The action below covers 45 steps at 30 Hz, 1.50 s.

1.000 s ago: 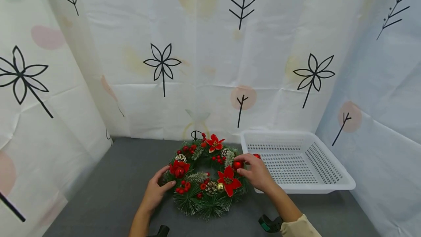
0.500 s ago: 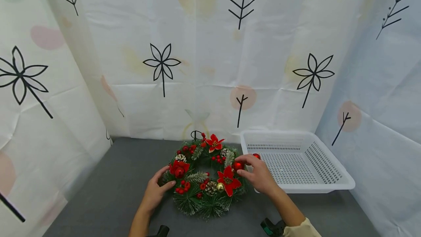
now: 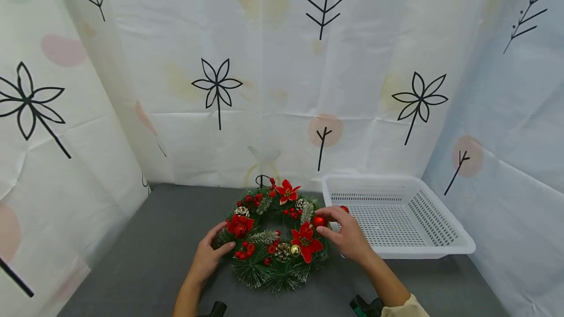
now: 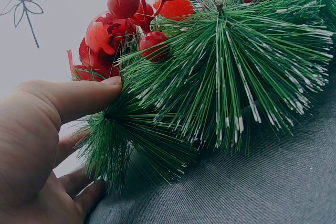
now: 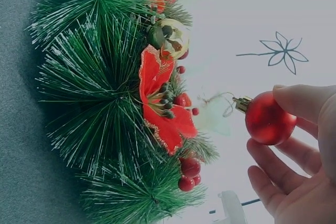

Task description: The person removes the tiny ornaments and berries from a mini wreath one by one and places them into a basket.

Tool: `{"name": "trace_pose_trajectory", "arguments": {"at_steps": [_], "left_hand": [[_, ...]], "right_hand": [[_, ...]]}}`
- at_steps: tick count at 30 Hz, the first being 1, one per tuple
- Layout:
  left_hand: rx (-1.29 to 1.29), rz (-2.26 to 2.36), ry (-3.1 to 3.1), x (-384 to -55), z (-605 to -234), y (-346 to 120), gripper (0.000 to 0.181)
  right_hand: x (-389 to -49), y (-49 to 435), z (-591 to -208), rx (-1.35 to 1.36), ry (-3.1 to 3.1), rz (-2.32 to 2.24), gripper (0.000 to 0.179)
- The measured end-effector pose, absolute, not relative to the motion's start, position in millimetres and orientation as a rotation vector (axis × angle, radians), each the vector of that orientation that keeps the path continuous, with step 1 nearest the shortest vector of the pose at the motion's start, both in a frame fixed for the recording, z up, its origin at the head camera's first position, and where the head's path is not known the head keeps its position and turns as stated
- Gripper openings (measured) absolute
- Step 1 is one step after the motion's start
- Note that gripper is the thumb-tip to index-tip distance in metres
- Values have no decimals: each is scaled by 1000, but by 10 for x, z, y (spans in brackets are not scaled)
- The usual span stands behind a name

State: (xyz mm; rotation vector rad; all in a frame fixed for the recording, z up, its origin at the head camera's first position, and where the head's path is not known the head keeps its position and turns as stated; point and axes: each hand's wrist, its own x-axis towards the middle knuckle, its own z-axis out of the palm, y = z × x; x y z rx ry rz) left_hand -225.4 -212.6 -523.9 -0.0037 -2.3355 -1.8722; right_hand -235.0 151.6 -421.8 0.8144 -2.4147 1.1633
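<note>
A green Christmas wreath (image 3: 282,278) lies on the grey table, decorated with red poinsettias, berries, pine cones and a gold ball. My left hand (image 3: 208,257) grips its left edge; in the left wrist view the thumb (image 4: 86,98) presses the needles, with the other fingers partly hidden behind and below. Between thumb and fingers, my right hand (image 3: 348,234) pinches a red Christmas bauble (image 5: 270,119) over the wreath's right side. The bauble's gold cap and thin string loop point toward the wreath, apart from the poinsettia (image 5: 163,103) in the right wrist view.
A white perforated plastic basket (image 3: 445,250) stands right of the wreath, behind my right hand. Another red ball (image 3: 345,208) shows at its left side, partly hidden by that hand. Patterned white cloth (image 3: 264,136) closes off the back and sides of the table (image 3: 145,248).
My right wrist and forearm have shifted slightly to the right, while the bauble stays pinched at nearly the same spot. The left hand and wreath look unmoved.
</note>
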Motion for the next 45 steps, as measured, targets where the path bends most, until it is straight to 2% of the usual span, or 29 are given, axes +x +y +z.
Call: {"name": "trace_pose_trajectory", "arguments": {"at_steps": [8,22,45], "left_hand": [[24,-1842,-2356,-2250,-5220,-2110,66],[22,-1861,-2366,-2244,-5213,-2116,65],[8,-1854,-2352,-2259,-5229,-2122,65]], "right_hand": [[-2348,1520,-4197,833,-2381,1159,38],[-2331,1505,-4176,777,-2397,1176,39],[-2418,1495,-4003,857,-2320,1272,40]]}}
